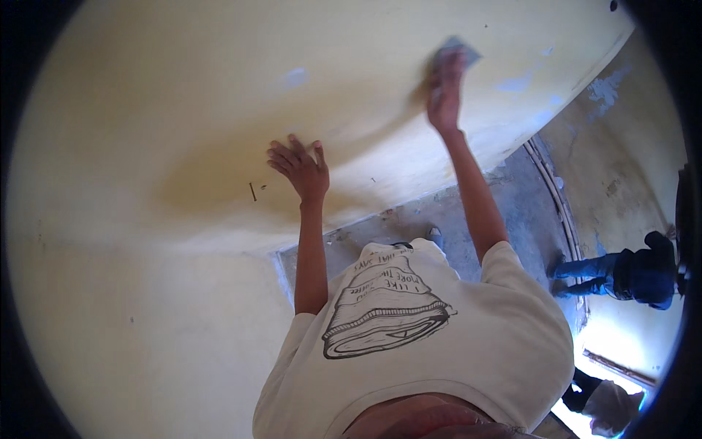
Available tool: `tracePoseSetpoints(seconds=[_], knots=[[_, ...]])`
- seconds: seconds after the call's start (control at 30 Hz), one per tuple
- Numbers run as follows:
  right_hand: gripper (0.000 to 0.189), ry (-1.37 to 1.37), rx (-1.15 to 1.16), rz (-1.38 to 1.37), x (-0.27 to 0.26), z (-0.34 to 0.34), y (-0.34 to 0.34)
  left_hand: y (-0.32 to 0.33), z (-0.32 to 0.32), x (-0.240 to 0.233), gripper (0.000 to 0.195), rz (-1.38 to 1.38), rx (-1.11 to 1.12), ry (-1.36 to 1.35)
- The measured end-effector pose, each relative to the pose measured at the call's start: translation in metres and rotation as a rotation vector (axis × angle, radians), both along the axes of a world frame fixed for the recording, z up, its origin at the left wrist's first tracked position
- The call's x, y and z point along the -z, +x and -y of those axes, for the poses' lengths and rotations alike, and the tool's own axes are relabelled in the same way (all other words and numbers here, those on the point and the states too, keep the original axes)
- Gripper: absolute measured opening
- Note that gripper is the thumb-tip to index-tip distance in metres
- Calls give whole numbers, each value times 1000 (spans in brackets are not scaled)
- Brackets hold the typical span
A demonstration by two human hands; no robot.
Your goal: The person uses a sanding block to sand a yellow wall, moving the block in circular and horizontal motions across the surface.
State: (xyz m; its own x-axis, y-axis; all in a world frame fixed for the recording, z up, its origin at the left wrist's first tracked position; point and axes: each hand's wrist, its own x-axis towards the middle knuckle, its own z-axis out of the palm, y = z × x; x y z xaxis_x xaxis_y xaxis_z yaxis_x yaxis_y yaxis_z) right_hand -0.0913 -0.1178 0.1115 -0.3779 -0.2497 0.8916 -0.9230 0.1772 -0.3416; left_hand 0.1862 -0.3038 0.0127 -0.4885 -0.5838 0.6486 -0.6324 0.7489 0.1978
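Observation:
A yellowish painted wall fills the upper left of the head view. My left hand rests against it with fingers spread, holding nothing, to the right of a nail that sticks out of the wall. Higher up and to the right, my right hand grips a flat grey sheet or pad against the wall; motion blurs it, so its exact kind cannot be told. Pale bluish-white patches mark the wall beside this hand.
A grey concrete floor lies below the wall. Pipes or poles run along the foot of the right-hand wall. One person in jeans stands at the right; another person is by a bright opening at the lower right.

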Motion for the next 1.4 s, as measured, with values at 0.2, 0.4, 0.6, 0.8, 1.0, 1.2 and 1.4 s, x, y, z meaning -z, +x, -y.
tracePoseSetpoints(seconds=[0.2, 0.4, 0.6, 0.8, 1.0, 1.2, 1.4], knots=[[60, -242, 34, 184, -24, 33, 36, -16, -10, -3, 73, -141, -28, 25], [76, 529, -300, -102, 14, 19, 83, -7, -9, -1, 74, -128, 9, 74], [66, -449, 102, 357, -31, -3, -14, -1, -20, -1, 78, -86, -5, 187], [73, 198, -95, 30, 10, 23, 76, -26, -49, -1, 85, -302, 7, 346], [76, 387, -23, -81, 47, -16, 20, -2, -45, 13, 83, -161, 3, 409], [57, -352, 128, 369, -14, -34, -53, -12, -69, 46, 90, -412, 6, 586], [76, 322, -181, -36, 49, -11, 29, -68, -117, 58, 91, -425, 22, 525]])
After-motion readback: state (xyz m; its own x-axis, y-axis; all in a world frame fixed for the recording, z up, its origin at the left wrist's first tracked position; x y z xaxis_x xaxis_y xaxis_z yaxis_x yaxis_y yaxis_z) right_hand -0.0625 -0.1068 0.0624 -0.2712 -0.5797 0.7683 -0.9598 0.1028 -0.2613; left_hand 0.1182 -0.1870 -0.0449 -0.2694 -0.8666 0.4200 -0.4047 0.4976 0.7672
